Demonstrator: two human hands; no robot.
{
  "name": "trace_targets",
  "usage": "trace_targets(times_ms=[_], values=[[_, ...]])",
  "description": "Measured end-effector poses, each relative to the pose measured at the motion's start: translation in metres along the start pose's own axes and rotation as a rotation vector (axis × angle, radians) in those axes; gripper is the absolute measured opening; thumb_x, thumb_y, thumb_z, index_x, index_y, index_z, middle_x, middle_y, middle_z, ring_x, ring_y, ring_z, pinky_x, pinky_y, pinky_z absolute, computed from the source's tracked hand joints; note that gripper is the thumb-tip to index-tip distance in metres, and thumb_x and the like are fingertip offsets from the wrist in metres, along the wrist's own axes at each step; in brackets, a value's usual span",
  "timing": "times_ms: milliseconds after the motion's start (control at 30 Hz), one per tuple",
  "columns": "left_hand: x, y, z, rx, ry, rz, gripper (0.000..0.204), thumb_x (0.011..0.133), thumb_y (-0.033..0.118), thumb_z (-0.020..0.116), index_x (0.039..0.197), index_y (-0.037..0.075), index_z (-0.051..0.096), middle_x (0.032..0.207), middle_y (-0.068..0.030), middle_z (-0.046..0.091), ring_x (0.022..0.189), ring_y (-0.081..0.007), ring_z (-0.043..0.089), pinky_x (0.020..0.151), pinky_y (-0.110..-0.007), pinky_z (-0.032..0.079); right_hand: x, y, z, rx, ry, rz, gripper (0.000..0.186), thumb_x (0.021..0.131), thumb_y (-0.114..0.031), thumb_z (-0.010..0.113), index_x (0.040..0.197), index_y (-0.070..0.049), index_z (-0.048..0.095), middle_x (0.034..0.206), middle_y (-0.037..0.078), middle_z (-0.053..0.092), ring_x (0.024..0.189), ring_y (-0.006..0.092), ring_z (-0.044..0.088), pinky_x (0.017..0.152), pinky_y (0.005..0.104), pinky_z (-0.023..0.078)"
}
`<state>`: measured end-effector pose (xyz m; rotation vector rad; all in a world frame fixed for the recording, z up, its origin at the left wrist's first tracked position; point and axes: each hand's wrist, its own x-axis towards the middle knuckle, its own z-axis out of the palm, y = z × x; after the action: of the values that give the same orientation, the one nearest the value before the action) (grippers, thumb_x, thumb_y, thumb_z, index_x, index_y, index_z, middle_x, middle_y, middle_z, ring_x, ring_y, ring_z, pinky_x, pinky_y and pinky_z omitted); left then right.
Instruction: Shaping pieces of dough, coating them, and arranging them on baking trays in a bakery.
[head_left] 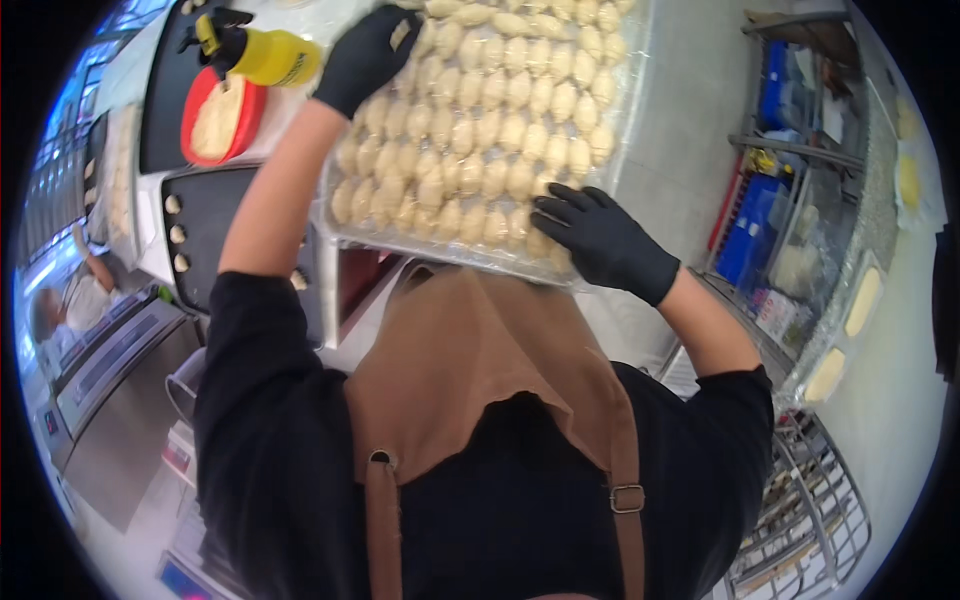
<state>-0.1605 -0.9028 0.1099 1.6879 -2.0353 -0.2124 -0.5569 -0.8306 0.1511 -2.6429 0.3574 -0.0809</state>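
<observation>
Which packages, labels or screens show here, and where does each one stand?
Tray of pale dough pieces: top centre, under clear wrap, held by both gloved hands, left hand, right hand.
Yellow spray bottle: top left, black trigger.
Blue packages: right shelf.
Small screen: bottom left, blue.

Counter [150, 235] at 10 o'clock carries two dark trays [215, 215], a few dough pieces [178, 234] on one, plus a red bowl [222, 117] at 11 o'clock.
</observation>
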Motion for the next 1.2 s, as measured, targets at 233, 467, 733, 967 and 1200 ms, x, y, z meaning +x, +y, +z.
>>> trace_targets(times_ms=[233,467,733,967,1200], values=[[-0.153,0.110,-0.022,0.179,-0.164,-0.212,0.050,0.086,0.039,0.067,0.119,0.002,0.062,0.111,-0.0200,0.063,0.099,-0.0388,0.061,0.083,-0.046,0.051,0.010,-0.005,-0.015,-0.323,-0.328,0.061,0.036,0.087,-0.020,0.055,0.121,-0.010,0.060,0.124,0.009,0.061,0.119,0.0259,0.056,0.099,0.0373,0.043],[-0.168,0.155,-0.002,0.283,-0.003,-0.233,0.051,0.084,0.042,0.068,0.114,0.002,0.062,0.109,-0.0189,0.061,0.104,-0.0341,0.054,0.093,-0.048,0.038,0.014,0.002,-0.017,0.000,-0.190,0.053,0.031,0.084,-0.014,0.067,0.114,-0.008,0.061,0.110,0.009,0.064,0.100,0.0270,0.062,0.088,0.0359,0.050],[-0.156,0.161,-0.008,0.337,-0.082,-0.398,0.034,0.079,0.034,0.071,0.094,0.006,0.060,0.088,-0.0130,0.061,0.091,-0.0326,0.054,0.087,-0.048,0.039,0.089,0.148,-0.059,0.561,0.458,0.582,0.043,0.082,-0.018,0.080,0.121,-0.002,0.067,0.100,0.008,0.067,0.078,0.0146,0.057,0.074,0.0276,0.052],[-0.149,0.164,-0.007,0.296,-0.105,-0.413,0.031,0.078,0.028,0.071,0.096,0.006,0.060,0.088,-0.0121,0.061,0.085,-0.0328,0.057,0.087,-0.045,0.041,0.167,0.278,-0.091,-0.097,0.570,0.478,0.043,0.082,-0.027,0.078,0.117,-0.004,0.068,0.103,0.011,0.070,0.087,0.0205,0.064,0.079,0.0301,0.053],[-0.160,0.168,-0.026,-0.315,0.040,-0.507,0.041,0.077,0.014,0.075,0.115,0.004,0.062,0.097,-0.0127,0.062,0.090,-0.0328,0.060,0.083,-0.039,0.049,0.176,0.176,-0.063,0.363,0.658,0.419,0.032,0.091,-0.022,0.071,0.117,-0.003,0.069,0.107,0.008,0.071,0.090,0.0173,0.063,0.083,0.0274,0.051]])
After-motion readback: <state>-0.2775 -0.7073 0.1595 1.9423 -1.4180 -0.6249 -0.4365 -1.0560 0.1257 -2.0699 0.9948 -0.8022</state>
